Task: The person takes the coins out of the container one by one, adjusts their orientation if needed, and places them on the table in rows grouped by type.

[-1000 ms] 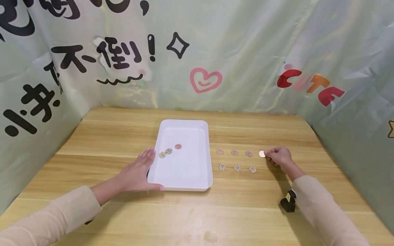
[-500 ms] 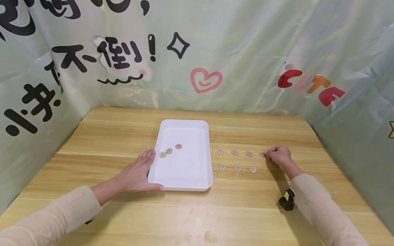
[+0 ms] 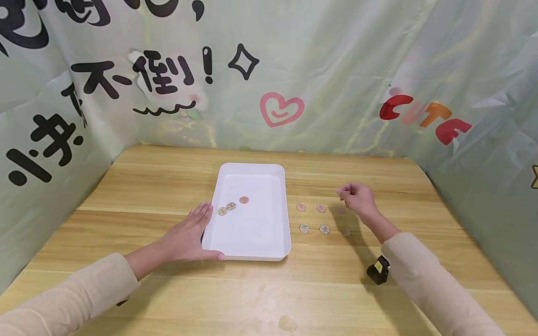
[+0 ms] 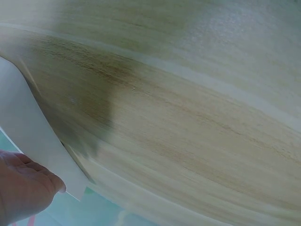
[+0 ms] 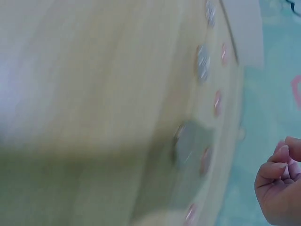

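My left hand (image 3: 187, 238) rests with fingers stretched along the left side of a white tray (image 3: 256, 252), the thumb at its front edge. Inside the tray are a red coin (image 3: 244, 200), a silver coin (image 3: 230, 206) and a gold coin (image 3: 222, 211). My right hand (image 3: 357, 199) is raised above the table, fingers curled towards the thumb; nothing shows between them in the right wrist view. Below it lies a row of red coins (image 3: 321, 208), the rightmost hidden by the hand in the head view. A row of silver coins (image 3: 324, 229) is nearer me.
The wooden table (image 3: 252, 303) is enclosed by a printed cloth (image 3: 336, 70) at the back and sides. Black wrist gear (image 3: 378, 269) hangs under the right sleeve. The right hand's shadow falls across the right ends of the coin rows.
My right hand has left the rightmost red coin, risen and moved left. That coin stays on the table, as the right wrist view shows. The left hand and tray have not moved.
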Tool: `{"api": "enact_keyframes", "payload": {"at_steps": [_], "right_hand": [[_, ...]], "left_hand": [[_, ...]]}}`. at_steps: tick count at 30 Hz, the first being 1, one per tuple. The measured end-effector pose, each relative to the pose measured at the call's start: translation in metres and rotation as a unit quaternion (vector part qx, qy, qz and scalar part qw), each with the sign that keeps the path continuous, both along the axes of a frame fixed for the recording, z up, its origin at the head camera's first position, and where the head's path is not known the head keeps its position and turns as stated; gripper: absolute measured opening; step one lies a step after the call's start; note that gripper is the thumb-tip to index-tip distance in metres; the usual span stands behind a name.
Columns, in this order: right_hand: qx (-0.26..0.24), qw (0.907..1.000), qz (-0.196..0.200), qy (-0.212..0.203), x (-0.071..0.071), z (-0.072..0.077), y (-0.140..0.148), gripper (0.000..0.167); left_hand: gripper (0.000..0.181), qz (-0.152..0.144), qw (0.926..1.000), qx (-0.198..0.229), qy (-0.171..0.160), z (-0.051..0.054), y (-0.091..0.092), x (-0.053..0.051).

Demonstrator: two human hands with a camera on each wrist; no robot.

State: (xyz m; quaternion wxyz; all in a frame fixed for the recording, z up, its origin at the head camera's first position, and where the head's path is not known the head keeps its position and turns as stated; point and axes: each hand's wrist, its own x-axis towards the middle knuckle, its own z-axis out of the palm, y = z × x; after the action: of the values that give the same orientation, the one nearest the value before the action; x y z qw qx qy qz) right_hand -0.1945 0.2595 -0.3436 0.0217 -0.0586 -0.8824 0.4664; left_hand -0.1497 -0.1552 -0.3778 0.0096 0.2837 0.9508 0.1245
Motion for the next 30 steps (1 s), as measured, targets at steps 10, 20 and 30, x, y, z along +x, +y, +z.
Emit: {"api": "enact_keyframes", "payload": {"at_steps": [10,20,30], "right_hand": [[-0.030,0.9982,0.047,0.021,-0.014,0.011,-0.053,0.017],[-0.075,0.9940,0.078,0.018,-0.028,0.028,-0.107,0.013],[-0.101,0.9884,0.113,0.010,-0.055,0.038,-0.152,0.016]], "left_hand": [[0.120,0.005,0.9999,0.000,-0.010,0.001,0.000,0.001],[0.120,0.002,1.0000,-0.006,-0.003,0.001,-0.001,0.001],[0.121,-0.002,1.0000,-0.002,0.000,0.001,-0.001,0.000]]}}
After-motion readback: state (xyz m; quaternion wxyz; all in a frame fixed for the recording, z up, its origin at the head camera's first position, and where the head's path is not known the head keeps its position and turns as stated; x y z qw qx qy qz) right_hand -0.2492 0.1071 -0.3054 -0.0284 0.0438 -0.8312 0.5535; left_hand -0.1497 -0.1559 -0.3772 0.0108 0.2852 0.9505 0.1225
